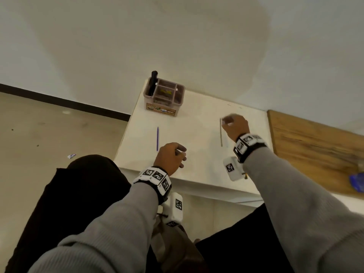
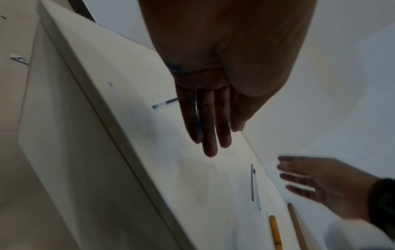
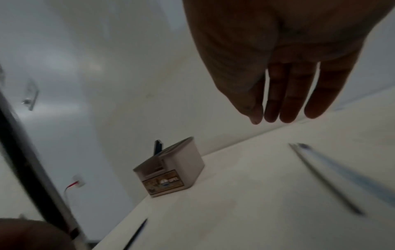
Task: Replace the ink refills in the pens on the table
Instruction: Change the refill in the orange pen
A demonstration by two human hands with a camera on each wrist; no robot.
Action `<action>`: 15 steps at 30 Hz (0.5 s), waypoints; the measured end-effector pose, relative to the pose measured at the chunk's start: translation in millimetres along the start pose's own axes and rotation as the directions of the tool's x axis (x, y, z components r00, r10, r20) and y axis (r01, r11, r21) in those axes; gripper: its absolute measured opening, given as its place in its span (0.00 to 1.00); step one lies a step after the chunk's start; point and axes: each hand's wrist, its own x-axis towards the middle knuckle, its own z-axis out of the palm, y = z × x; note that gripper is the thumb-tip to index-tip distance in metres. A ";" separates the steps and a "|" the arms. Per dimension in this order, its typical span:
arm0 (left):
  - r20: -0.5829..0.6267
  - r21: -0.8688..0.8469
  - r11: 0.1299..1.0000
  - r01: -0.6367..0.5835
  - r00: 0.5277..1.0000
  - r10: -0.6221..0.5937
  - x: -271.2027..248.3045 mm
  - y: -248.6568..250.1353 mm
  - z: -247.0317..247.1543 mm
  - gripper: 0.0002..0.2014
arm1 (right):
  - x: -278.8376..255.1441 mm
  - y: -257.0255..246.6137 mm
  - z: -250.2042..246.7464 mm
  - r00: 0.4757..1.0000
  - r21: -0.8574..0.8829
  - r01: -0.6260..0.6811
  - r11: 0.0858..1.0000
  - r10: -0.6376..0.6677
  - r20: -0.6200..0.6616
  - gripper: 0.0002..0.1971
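On the white table [image 1: 197,164] a thin blue pen [image 1: 157,138] lies at the left, its near end beside my left hand [image 1: 177,154]. That hand hovers over the table with straight fingers [image 2: 210,135] and holds nothing; the blue pen [image 2: 164,103] runs partly behind them. At the right lies a thin dark refill [image 1: 221,133], with a clear pen barrel [image 2: 257,191] beside it. My right hand [image 1: 231,122] is blurred at the refill's far end. Its fingers [image 3: 278,110] are straight and empty above the refill [image 3: 324,177] and barrel [image 3: 346,170].
A brown compartment pen holder [image 1: 164,97] with a black marker [image 1: 153,81] stands at the table's far edge by the wall. A wooden board [image 1: 315,150] adjoins the table on the right. A yellow pencil [image 2: 275,233] lies near the front edge.
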 end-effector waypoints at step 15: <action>0.114 0.215 0.970 -0.111 0.990 0.088 -28.0 2.8 25.6 0.06 | -77.3 113.8 -6.2 0.901 0.073 -0.433 0.898 0.432 0.039 0.08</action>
